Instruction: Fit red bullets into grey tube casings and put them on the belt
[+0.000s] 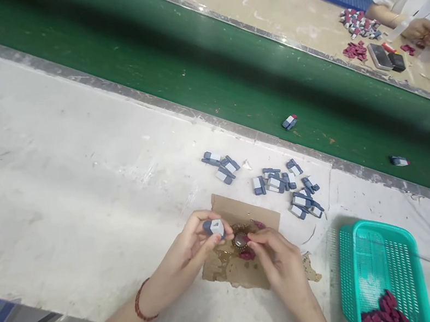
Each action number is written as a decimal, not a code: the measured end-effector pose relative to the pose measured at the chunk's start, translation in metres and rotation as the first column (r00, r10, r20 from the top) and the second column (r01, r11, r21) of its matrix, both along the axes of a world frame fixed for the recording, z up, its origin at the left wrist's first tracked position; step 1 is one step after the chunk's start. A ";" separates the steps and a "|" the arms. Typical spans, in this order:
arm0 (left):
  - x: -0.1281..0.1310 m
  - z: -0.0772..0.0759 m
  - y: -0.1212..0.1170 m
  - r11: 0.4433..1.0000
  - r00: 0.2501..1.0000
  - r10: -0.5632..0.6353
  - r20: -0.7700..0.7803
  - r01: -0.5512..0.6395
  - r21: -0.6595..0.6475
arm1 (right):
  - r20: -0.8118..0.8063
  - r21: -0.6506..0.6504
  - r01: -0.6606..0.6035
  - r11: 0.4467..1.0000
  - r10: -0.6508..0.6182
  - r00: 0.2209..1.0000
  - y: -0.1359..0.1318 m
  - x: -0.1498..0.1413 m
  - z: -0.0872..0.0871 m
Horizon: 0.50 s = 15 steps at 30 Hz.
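My left hand (190, 246) pinches a small blue-grey and white block (214, 228) between its fingertips, just above a stained piece of cardboard (230, 211). My right hand (278, 261) rests over the cardboard with its fingertips closed on a small dark red piece (241, 241) at a bottle cap. Another red piece (247, 255) lies on the cardboard beside it. Several more blue-grey and white blocks (286, 184) are scattered on the white table beyond the cardboard.
A teal plastic basket (378, 260) at the right holds red pieces (381, 315). A green conveyor belt (180, 56) runs behind the table and carries two finished blocks (290, 122). Across it, another person's hands (423, 30) work among similar parts.
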<state>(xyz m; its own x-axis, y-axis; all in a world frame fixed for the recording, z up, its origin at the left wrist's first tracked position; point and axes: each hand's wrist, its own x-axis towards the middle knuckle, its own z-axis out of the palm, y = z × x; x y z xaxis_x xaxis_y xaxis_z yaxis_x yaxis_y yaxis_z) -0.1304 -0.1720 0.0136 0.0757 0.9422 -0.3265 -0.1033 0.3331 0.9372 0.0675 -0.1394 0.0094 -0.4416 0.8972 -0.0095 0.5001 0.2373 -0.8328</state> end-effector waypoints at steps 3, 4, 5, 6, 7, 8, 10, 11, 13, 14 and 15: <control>0.000 0.004 -0.001 0.988 0.984 -0.152 -0.090 0.151 -0.018 | -0.163 -0.199 0.154 0.968 -0.187 0.969 0.001 0.008 0.002; 0.000 0.006 -0.001 0.983 0.975 -0.183 -0.128 0.180 -0.033 | -0.208 -0.241 0.175 0.955 -0.227 0.951 0.001 0.009 0.003; 0.001 0.007 -0.001 0.979 0.968 -0.201 -0.153 0.197 -0.046 | -0.252 -0.276 0.187 0.943 -0.258 0.933 0.001 0.010 0.005; 0.002 0.007 -0.002 0.978 0.966 -0.209 -0.155 0.203 -0.053 | -0.297 -0.305 0.191 0.933 -0.284 0.912 0.001 0.009 0.006; 0.003 0.008 -0.002 0.978 0.968 -0.208 -0.139 0.201 -0.058 | -0.340 -0.328 0.191 0.925 -0.305 0.890 0.001 0.008 0.008; 0.004 0.007 -0.003 0.979 0.974 -0.199 -0.109 0.194 -0.057 | -0.380 -0.346 0.186 0.919 -0.319 0.868 0.001 0.007 0.010; 0.007 0.006 -0.005 0.983 0.984 -0.178 -0.019 0.177 -0.054 | -0.440 -0.360 0.164 0.919 -0.322 0.838 0.001 0.003 0.014; 0.008 0.004 -0.006 0.984 0.985 -0.170 0.038 0.172 -0.056 | -0.457 -0.355 0.149 0.923 -0.311 0.833 0.002 0.002 0.015; 0.011 0.001 -0.008 0.983 0.975 -0.159 0.154 0.171 -0.071 | -0.466 -0.333 0.127 0.934 -0.280 0.840 0.003 0.001 0.017; 0.012 0.000 -0.008 0.980 0.967 -0.157 0.202 0.178 -0.087 | -0.467 -0.319 0.117 0.941 -0.263 0.844 0.003 0.000 0.018; 0.012 -0.001 -0.008 0.976 0.959 -0.158 0.234 0.187 -0.108 | -0.466 -0.309 0.106 0.945 -0.248 0.849 0.004 0.001 0.018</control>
